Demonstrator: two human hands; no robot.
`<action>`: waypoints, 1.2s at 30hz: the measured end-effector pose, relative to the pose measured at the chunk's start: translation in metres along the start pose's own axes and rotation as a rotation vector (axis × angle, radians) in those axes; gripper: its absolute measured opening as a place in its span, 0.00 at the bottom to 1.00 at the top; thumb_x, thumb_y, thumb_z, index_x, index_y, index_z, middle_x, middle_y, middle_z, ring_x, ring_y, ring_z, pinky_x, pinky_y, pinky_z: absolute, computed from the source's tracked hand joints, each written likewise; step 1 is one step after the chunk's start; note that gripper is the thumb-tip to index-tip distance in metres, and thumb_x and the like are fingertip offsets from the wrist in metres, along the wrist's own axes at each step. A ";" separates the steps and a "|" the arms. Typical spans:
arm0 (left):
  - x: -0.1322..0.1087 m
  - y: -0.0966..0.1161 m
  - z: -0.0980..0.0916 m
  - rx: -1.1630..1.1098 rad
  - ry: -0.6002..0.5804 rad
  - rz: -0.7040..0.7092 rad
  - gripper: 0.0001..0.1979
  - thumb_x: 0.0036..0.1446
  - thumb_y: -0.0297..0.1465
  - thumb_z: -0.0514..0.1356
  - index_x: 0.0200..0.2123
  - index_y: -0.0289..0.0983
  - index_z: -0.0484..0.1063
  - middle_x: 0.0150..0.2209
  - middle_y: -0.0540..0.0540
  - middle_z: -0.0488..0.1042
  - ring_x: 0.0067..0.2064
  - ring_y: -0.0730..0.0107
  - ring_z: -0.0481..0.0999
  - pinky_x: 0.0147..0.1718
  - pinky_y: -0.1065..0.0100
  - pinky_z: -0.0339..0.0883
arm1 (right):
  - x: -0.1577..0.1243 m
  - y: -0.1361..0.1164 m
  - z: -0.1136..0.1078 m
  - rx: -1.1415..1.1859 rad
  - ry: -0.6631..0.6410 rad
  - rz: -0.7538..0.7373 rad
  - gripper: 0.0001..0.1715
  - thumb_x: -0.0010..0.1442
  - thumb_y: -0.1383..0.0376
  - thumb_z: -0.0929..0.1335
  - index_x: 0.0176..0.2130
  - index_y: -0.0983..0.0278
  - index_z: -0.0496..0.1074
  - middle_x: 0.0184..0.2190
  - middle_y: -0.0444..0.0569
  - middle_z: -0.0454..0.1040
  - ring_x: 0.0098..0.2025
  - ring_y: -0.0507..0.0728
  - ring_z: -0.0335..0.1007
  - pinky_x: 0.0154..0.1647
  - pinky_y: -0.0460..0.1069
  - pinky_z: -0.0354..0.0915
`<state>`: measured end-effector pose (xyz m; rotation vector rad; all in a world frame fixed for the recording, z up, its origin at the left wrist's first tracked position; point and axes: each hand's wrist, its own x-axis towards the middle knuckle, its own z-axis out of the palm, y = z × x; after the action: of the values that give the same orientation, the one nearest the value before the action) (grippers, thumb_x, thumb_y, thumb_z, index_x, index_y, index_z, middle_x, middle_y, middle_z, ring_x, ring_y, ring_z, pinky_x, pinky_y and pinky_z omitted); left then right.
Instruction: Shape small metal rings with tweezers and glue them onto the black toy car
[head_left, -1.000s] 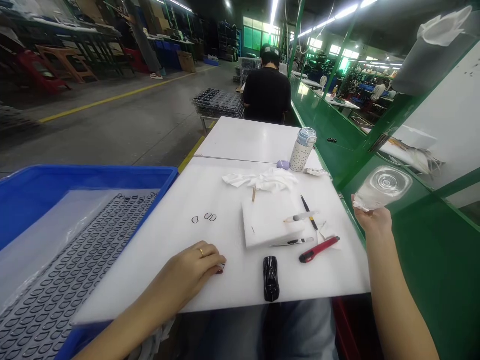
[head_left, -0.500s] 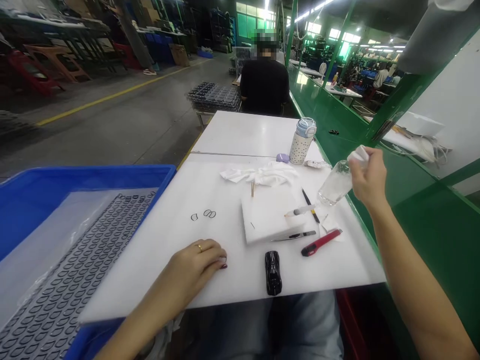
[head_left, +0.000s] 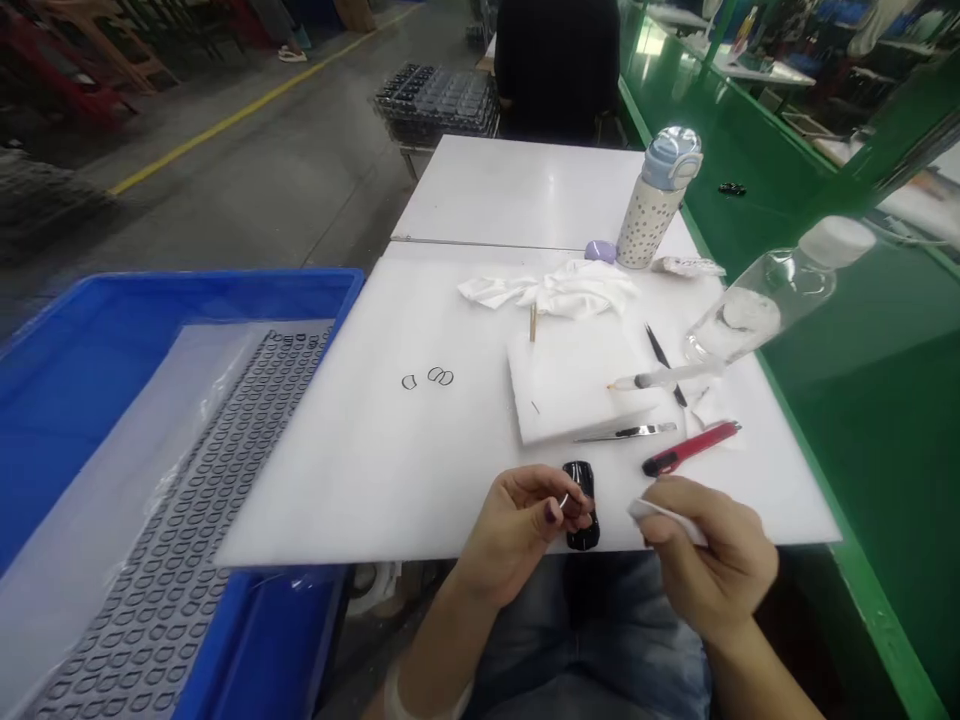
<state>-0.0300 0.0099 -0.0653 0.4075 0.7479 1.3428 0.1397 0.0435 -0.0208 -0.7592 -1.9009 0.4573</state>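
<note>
My left hand (head_left: 525,520) is raised at the near edge of the white board (head_left: 420,470), its fingers pinched on a small thin curved piece (head_left: 564,499). Beside it my right hand (head_left: 709,555) is closed on a small white wipe (head_left: 660,515). Just behind the two hands lies a glossy black car-shaped part (head_left: 583,505). A clear plastic bottle (head_left: 765,300) with a white cap stands at the board's right edge, apart from both hands.
A white pad (head_left: 577,385), a syringe (head_left: 660,378), tweezers (head_left: 626,432), a red utility knife (head_left: 690,447) and a crumpled cloth (head_left: 559,290) lie on the board. Small black rings (head_left: 429,378) lie mid-board. A blue bin (head_left: 150,330) with sheets of rings stands left. A dotted flask (head_left: 660,200) and a seated person are behind.
My right hand set the clear bottle down at the board's right edge and came near with a white wipe. My left hand lifted off the board, pinching a small piece. The view tilted down.
</note>
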 end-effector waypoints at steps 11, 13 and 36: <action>-0.002 0.000 0.005 -0.116 0.018 -0.008 0.13 0.39 0.38 0.82 0.25 0.42 0.85 0.25 0.51 0.84 0.26 0.80 0.81 0.30 0.83 0.74 | 0.003 -0.010 0.023 -0.219 -0.087 -0.226 0.08 0.65 0.72 0.68 0.43 0.66 0.78 0.30 0.44 0.70 0.24 0.47 0.66 0.21 0.44 0.67; -0.001 0.000 0.007 -0.113 0.025 -0.004 0.15 0.36 0.40 0.82 0.24 0.41 0.84 0.24 0.50 0.84 0.25 0.79 0.81 0.28 0.82 0.75 | 0.002 -0.011 0.013 -0.259 -0.142 -0.252 0.08 0.65 0.73 0.68 0.42 0.65 0.78 0.27 0.43 0.69 0.23 0.48 0.66 0.20 0.45 0.67; -0.041 0.008 0.008 0.117 0.104 -0.057 0.10 0.45 0.40 0.79 0.29 0.45 0.86 0.27 0.52 0.84 0.26 0.79 0.81 0.29 0.84 0.75 | -0.033 -0.018 0.007 -0.051 -0.117 0.023 0.09 0.69 0.67 0.67 0.41 0.62 0.80 0.30 0.46 0.73 0.26 0.49 0.71 0.22 0.44 0.71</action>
<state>-0.0323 -0.0266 -0.0445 0.4083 0.9214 1.2776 0.1382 0.0076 -0.0346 -0.8039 -2.0208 0.4781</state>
